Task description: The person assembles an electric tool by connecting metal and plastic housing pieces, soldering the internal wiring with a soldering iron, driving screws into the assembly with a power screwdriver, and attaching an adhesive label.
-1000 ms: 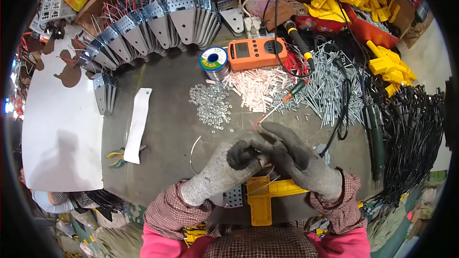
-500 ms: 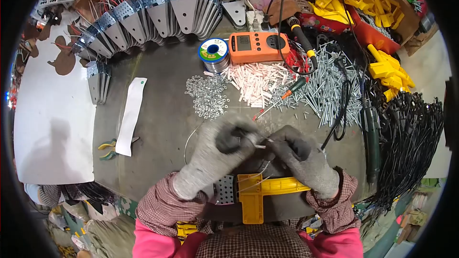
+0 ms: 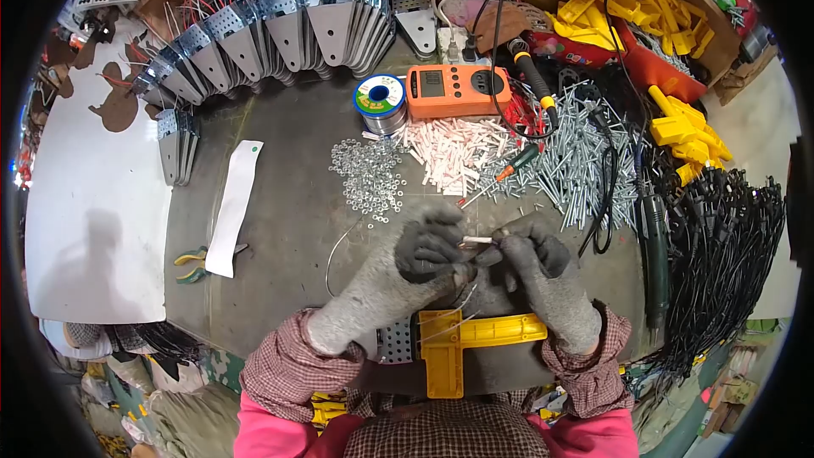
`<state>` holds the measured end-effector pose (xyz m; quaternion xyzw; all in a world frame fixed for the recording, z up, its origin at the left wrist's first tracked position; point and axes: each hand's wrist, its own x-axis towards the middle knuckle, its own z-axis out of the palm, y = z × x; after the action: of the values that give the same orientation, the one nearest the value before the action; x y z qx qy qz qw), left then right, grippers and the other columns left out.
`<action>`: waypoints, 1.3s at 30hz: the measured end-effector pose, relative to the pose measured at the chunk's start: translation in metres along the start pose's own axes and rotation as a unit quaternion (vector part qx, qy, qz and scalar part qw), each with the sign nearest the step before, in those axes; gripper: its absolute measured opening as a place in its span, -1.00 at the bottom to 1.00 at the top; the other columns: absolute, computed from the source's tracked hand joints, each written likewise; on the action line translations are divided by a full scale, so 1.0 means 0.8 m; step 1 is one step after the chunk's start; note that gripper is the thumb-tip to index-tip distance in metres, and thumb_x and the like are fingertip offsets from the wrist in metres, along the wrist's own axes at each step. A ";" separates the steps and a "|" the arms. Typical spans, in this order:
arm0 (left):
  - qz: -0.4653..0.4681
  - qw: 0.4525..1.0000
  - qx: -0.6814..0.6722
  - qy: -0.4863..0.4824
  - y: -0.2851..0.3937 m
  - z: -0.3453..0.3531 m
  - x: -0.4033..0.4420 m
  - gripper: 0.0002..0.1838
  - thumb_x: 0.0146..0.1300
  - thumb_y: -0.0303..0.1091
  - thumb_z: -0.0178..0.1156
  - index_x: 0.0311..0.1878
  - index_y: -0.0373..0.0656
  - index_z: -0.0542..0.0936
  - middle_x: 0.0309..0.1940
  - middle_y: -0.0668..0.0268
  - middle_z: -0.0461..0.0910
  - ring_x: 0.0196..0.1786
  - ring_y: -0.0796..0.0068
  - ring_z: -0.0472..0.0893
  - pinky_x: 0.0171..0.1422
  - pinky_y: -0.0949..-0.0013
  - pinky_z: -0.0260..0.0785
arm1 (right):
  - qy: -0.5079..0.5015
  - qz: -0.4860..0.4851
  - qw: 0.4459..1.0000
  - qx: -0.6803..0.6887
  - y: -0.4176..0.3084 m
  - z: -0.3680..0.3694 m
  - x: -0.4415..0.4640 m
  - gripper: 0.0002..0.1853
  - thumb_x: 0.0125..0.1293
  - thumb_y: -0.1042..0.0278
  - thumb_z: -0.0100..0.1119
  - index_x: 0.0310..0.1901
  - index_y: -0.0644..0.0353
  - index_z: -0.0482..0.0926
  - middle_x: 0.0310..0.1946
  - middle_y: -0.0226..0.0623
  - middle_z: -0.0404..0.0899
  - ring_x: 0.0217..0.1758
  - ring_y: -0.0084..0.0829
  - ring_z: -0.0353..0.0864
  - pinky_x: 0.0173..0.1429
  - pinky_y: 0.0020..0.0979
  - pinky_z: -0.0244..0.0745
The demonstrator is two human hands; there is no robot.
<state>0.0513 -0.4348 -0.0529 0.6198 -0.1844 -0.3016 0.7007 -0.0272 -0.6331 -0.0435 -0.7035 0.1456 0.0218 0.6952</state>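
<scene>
My right hand [image 3: 540, 259], gloved in grey, pinches a short white sleeve [image 3: 477, 240] at its dark right end. Close to the sleeve's left end is my left hand [image 3: 431, 248], also gloved, with fingers curled and the thumb near the right fingertips; what it grips is hidden. Below both hands lies a yellow plastic handle [image 3: 444, 356] with a side arm, joined to a perforated metal bracket [image 3: 396, 342]. Thin pale wires [image 3: 465, 304] rise from the handle towards my hands. A thin wire loop [image 3: 329, 265] curves out beside my left forearm.
Behind my hands are piles of nuts [image 3: 366, 178], pale sleeves [image 3: 449, 153] and screws [image 3: 585, 170]. An orange meter [image 3: 458, 89], a solder spool [image 3: 380, 110] and a screwdriver [image 3: 500, 174] are nearby. Pliers [image 3: 193, 263] lie left; black cords [image 3: 721, 263] right.
My left hand has turned and its fingers have loosened from the close bunch near my right hand. The white sleeve now shows more clearly between the hands. The yellow handle has barely moved.
</scene>
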 end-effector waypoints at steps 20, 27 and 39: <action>-0.001 0.999 0.040 0.028 -0.003 0.018 -0.004 -0.74 0.48 -0.26 0.15 0.01 -0.28 0.55 -0.36 0.38 0.57 -0.31 0.46 0.59 -0.13 0.40 0.51 | -0.136 -0.006 0.984 -0.118 -0.002 0.003 -0.004 -0.84 0.39 0.36 0.15 -0.13 0.27 0.57 -0.44 -0.21 0.52 -0.42 -0.51 0.48 -0.27 -0.41 0.43; 0.028 0.947 0.245 0.207 0.025 -0.050 0.020 -0.70 0.47 -0.14 0.15 -0.16 -0.25 0.58 -0.43 0.31 0.60 -0.37 0.53 0.53 -0.23 0.39 0.44 | -0.083 0.004 0.991 -0.103 -0.008 -0.025 -0.004 -0.82 0.51 0.30 0.00 -0.11 0.23 0.50 -0.41 -0.46 0.48 -0.40 -0.70 0.40 -0.31 -0.60 0.33; 0.118 0.738 0.662 0.056 -0.014 -0.016 0.056 -0.78 0.14 -0.40 0.22 -0.19 -0.30 0.48 -0.31 -0.05 0.53 -0.19 -0.07 0.60 -0.08 0.02 0.48 | -0.111 -0.061 0.992 0.017 0.041 -0.023 0.017 -0.74 0.52 0.24 -0.05 -0.03 0.30 0.43 -0.35 -0.46 0.36 -0.41 -0.67 0.26 -0.29 -0.57 0.26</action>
<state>0.0905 -0.4547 -0.0711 0.9164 -0.3698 0.0173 0.1522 -0.0252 -0.6530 -0.0779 -0.6920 0.0249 0.0552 0.7193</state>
